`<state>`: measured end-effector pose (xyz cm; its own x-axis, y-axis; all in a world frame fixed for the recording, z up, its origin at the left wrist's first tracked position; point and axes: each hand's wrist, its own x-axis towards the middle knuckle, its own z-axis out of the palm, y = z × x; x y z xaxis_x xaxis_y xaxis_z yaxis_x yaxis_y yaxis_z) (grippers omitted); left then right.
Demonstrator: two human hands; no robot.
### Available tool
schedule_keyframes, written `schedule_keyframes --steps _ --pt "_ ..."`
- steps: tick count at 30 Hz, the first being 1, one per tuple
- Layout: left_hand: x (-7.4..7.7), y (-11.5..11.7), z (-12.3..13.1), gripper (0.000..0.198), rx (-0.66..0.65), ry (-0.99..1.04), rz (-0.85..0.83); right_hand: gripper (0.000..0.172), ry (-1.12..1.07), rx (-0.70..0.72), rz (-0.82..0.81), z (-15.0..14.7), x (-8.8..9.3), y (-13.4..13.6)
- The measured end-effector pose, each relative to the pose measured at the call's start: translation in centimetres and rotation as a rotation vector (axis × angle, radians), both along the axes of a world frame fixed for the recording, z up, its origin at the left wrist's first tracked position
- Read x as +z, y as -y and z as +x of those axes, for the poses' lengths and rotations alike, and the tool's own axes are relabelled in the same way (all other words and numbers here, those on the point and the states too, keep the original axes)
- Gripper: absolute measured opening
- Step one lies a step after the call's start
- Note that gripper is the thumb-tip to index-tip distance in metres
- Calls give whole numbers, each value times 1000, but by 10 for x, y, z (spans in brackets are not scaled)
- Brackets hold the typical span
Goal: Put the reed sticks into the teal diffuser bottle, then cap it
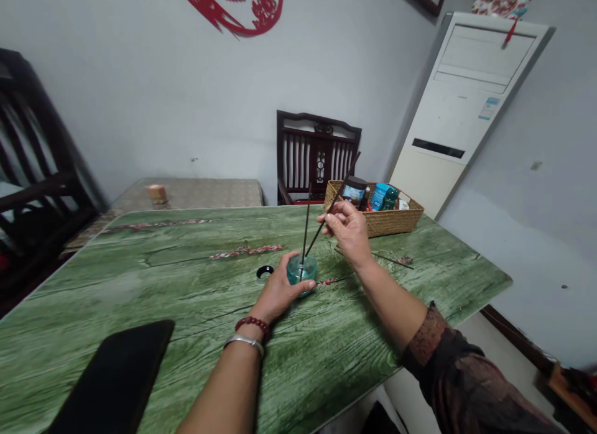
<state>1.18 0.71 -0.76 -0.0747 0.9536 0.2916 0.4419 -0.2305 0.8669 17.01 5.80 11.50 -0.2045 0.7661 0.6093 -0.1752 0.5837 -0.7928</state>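
A small glass bottle of blue-green liquid (295,271) stands on the green table, and my left hand (283,280) is wrapped round it. One dark thin stick (306,229) rises nearly upright out of the bottle. My right hand (346,227) pinches a second dark stick (336,196), tilted to the right, its lower end at the bottle's mouth. Whether that end is inside the neck I cannot tell. Left of the bottle lies a black ring-shaped cap (265,272). Another thin stick (392,260) lies on the table to the right of my right hand.
A wicker basket (396,222) holding jars and bottles stands at the back right. At the front left lies a flat black object (114,378). The green wood-patterned table (186,297) has a dark chair (319,154) behind it. An orange jar-like object (157,193) sits on a lower surface beyond.
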Motion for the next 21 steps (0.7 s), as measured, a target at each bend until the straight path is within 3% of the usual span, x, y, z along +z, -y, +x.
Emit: schedule_keyframes --steps 7,11,17,21 --pt "-2 0 0 74 -39 25 18 19 141 12 -76 -15 -32 -8" --pt "-3 -2 -1 77 -40 6 9 18 310 -95 -3 -7 -43 -9" --pt "-2 -1 -2 80 -14 -32 -38 19 494 -410 159 57 -49 -10" --pt "-1 0 -1 80 -12 -40 -41 23 780 -580 272 106 -79 -9"
